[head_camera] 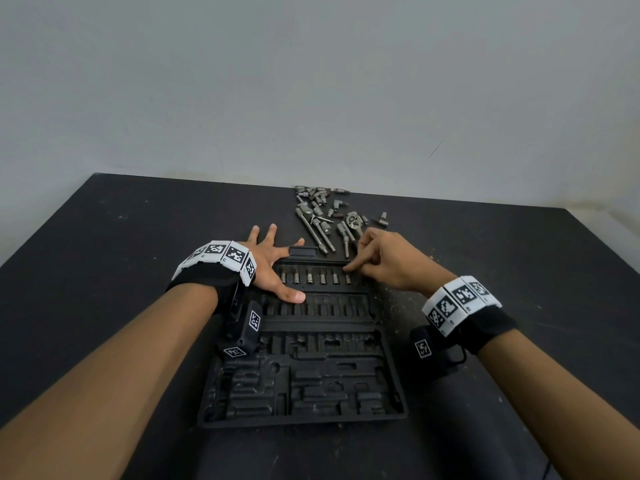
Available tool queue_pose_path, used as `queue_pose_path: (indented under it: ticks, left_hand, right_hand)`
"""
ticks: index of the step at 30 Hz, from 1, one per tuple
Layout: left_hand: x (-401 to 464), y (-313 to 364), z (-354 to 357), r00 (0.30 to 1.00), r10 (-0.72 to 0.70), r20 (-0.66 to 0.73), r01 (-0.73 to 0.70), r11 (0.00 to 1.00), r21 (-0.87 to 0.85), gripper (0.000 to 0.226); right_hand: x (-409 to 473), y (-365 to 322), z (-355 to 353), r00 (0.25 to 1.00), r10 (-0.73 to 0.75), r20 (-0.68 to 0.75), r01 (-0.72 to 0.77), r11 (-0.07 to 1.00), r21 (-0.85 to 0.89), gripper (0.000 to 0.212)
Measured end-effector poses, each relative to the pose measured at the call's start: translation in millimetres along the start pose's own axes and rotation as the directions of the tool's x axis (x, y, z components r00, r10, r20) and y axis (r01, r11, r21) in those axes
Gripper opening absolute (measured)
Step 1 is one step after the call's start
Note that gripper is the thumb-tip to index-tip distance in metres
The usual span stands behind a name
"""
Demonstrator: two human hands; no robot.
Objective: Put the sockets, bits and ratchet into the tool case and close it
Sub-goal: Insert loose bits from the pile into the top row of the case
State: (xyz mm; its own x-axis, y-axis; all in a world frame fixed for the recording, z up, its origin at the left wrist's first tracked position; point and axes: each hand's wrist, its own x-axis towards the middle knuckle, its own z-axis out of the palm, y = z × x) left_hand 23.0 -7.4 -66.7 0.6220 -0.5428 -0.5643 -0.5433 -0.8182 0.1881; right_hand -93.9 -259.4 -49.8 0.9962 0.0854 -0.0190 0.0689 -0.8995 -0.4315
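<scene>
The open black plastic tool case (301,375) lay flat on the dark tabletop (121,254), with its long side running away from the person. In its far row stood six small grey metal sockets (316,277), side by side in their slots. The other rows, nearer to the person, looked empty.

The right hand (388,261) was at the right end of this far row. Its fingers (351,268) were curled close together, and the tips touched the case just above the last socket on the right. I could not tell if they pinched a small piece or only pressed one into its slot.

The left hand (273,261) lay flat on the left edge of the case with the fingers spread wide, holding nothing. In my judgement it kept the case steady.

The loose pile of grey metal sockets, bits and extension bars (322,216) lay on the tabletop just behind the far edge of the case, a little to the right of its middle. The ratchet with the round head (354,221) was in this pile, just beyond the knuckles of the right hand. The long bars pointed roughly toward the case. So the right hand was the nearer one, and the next reach would probably go straight forward, away from the person.
</scene>
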Motion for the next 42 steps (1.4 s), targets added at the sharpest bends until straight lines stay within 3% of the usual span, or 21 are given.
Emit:
queue_pose_path:
  ticks: [4, 6, 8, 10, 11, 18, 24, 28, 32, 35, 37, 42]
  left_hand:
    - [2.1, -0.9, 0.6, 1.0, 0.001, 0.004, -0.001, 1.0, -0.003, 0.124]
    - [3.6, -0.9, 0.6, 1.0, -0.001, 0.008, 0.001, 1.0, 0.001, 0.124]
    - [3.9, -1.2, 1.1, 1.0, -0.003, 0.008, 0.003, 1.0, 0.005, 0.125]
    - [2.8, -0.7, 1.4, 1.0, -0.003, 0.003, 0.003, 1.0, 0.005, 0.125]
    - [2.0, -0.4, 1.1, 1.0, -0.001, 0.002, 0.001, 1.0, 0.005, 0.124]
    - [1.5, -1.3, 1.1, 1.0, -0.003, 0.007, 0.003, 1.0, 0.0, 0.123]
    - [3.5, -0.7, -0.1, 1.0, -0.004, 0.014, 0.004, 1.0, 0.007, 0.125]
    - [2.2, -1.8, 0.7, 1.0, -0.004, 0.008, 0.004, 1.0, -0.006, 0.124]
    - [2.4, -0.4, 0.7, 1.0, -0.004, 0.011, 0.004, 1.0, -0.001, 0.124]
    - [1.1, 1.5, -0.3, 1.0, -0.005, 0.012, 0.005, 1.0, 0.01, 0.125]
    - [-1.0, 2.9, -1.3, 1.0, -0.007, 0.011, 0.007, 1.0, 0.011, 0.125]
    - [-7.6, 7.8, -2.9, 1.0, -0.014, 0.007, 0.014, 1.0, 0.012, 0.123]
  right_hand:
    - [-6.7, 2.0, 1.7, 0.998, -0.015, 0.065, 0.016, 0.999, -0.028, 0.025]
    - [-3.8, 5.1, -5.9, 0.998, 0.005, 0.057, -0.007, 0.999, 0.042, 0.028]
    - [6.2, 14.9, -18.7, 0.981, 0.119, -0.151, -0.097, 0.985, 0.146, 0.024]
    - [20.3, 30.2, -30.9, 0.886, 0.27, -0.378, -0.224, 0.961, 0.162, 0.016]
    - [27.0, 37.9, -33.6, 0.857, 0.312, -0.41, -0.274, 0.95, 0.15, 0.017]
    - [56.0, 56.2, -20.9, 0.92, 0.299, -0.255, -0.34, 0.93, -0.138, 0.025]
    - [66.0, 56.2, -22.6, 0.908, 0.333, -0.254, -0.374, 0.918, -0.131, 0.007]
    - [66.4, 54.3, -20.9, 0.907, 0.353, -0.231, -0.386, 0.915, -0.118, 0.012]
    - [59.2, 47.4, -22.9, 0.897, 0.403, -0.182, -0.399, 0.915, 0.06, 0.021]
    - [33.1, 27.0, -27.3, 0.936, 0.347, -0.062, -0.28, 0.838, 0.468, 0.015]
    - [11.6, 16.6, -25.9, 0.972, 0.233, 0.031, -0.202, 0.761, 0.616, 0.015]
    - [-11.7, 8.4, -16.6, 0.986, 0.125, 0.108, -0.158, 0.904, 0.397, 0.014]
